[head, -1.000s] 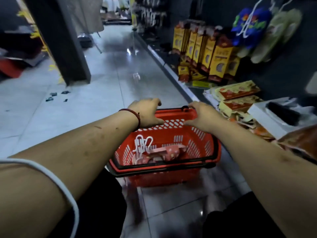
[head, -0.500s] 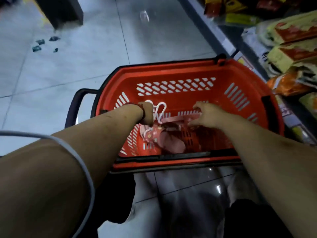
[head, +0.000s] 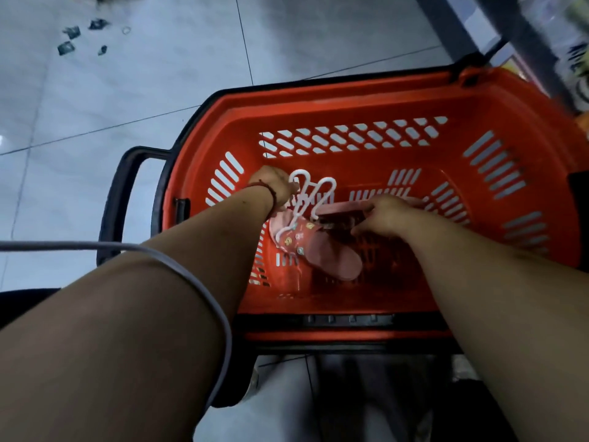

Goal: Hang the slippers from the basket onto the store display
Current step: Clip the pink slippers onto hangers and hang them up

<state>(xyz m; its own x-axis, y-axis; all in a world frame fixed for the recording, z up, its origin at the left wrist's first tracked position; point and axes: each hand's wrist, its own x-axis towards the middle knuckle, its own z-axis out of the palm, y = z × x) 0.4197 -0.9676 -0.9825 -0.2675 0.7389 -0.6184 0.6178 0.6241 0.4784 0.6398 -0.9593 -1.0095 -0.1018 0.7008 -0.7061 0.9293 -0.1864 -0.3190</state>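
A red plastic basket (head: 366, 103) with black handles stands on the tiled floor below me. Pink slippers (head: 325, 250) on white plastic hangers (head: 310, 193) lie on its bottom. Both my arms reach down inside. My left hand (head: 274, 186) closes on the hangers' left side, by the hooks. My right hand (head: 382, 215) grips a second pink slipper (head: 344, 208) lying flat to the right of the hangers. The display is out of view.
A dark shelf base (head: 462, 30) with blurred packaged goods runs along the upper right, close to the basket's corner. Small dark scraps (head: 68, 39) lie on the pale floor tiles at upper left. A white cable (head: 178, 269) loops over my left forearm.
A second ago both hands held the basket's far rim, with the display in sight. They have since gone down into the basket and closed on the slippers and hangers; my view tilted downward.
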